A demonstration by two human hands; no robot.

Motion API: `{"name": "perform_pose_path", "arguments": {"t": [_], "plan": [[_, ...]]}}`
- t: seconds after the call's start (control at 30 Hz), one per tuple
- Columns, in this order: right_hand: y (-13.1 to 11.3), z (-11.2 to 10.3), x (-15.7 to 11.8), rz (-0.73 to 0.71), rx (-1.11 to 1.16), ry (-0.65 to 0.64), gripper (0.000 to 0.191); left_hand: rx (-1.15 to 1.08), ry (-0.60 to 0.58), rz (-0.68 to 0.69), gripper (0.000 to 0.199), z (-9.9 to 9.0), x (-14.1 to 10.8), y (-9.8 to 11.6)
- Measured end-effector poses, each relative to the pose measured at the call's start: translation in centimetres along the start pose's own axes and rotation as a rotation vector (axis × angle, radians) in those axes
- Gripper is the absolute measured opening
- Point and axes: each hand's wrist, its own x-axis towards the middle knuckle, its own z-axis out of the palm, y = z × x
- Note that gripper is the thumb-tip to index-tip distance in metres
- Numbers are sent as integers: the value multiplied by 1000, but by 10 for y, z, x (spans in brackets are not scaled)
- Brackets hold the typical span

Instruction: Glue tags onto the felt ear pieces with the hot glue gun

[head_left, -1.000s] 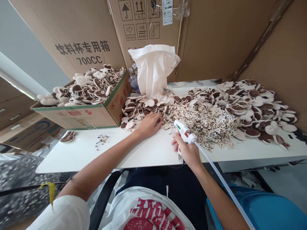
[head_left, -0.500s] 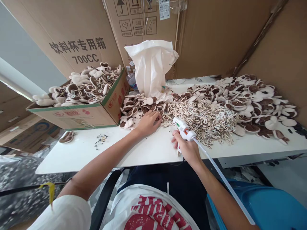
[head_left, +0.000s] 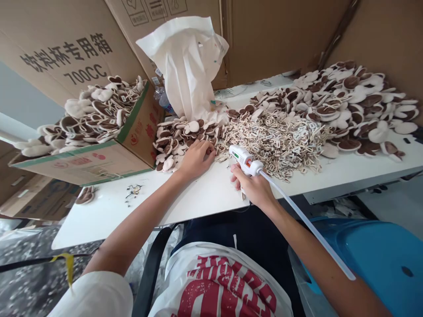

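My right hand (head_left: 253, 182) is wrapped round a white glue gun (head_left: 243, 155), with a long pale glue stick (head_left: 307, 222) sticking out of its back. The nozzle points up and left, near a heap of thin beige cord loops (head_left: 277, 141). My left hand (head_left: 197, 157) rests with curled fingers at the front of a pile of small brown and white plush pieces (head_left: 180, 136); whatever its fingers may hold is too small to make out. A larger pile of plush pieces (head_left: 360, 105) lies to the right, beyond the cords.
An open carton (head_left: 86, 165) full of plush pieces stands at the left of the white table (head_left: 198, 204). Behind are a white bag (head_left: 188, 66) and large cardboard boxes (head_left: 277, 39). One plush piece (head_left: 85, 195) and small scraps (head_left: 134, 191) lie front left. A blue stool (head_left: 373, 259) is right.
The view has shifted and tilted, so the table and piles sit differently in the picture. Both hands keep nearly the same pose and place on the table.
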Motion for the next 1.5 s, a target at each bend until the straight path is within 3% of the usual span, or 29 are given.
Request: {"name": "perform_pose_path", "arguments": {"t": [0.8, 1.5], "plan": [[7, 1, 2, 14, 18, 6, 40, -2, 4, 13, 9, -2, -1, 0], [1, 0, 0, 8, 26, -5, 32, 6, 0, 11, 9, 0, 1, 0]]}}
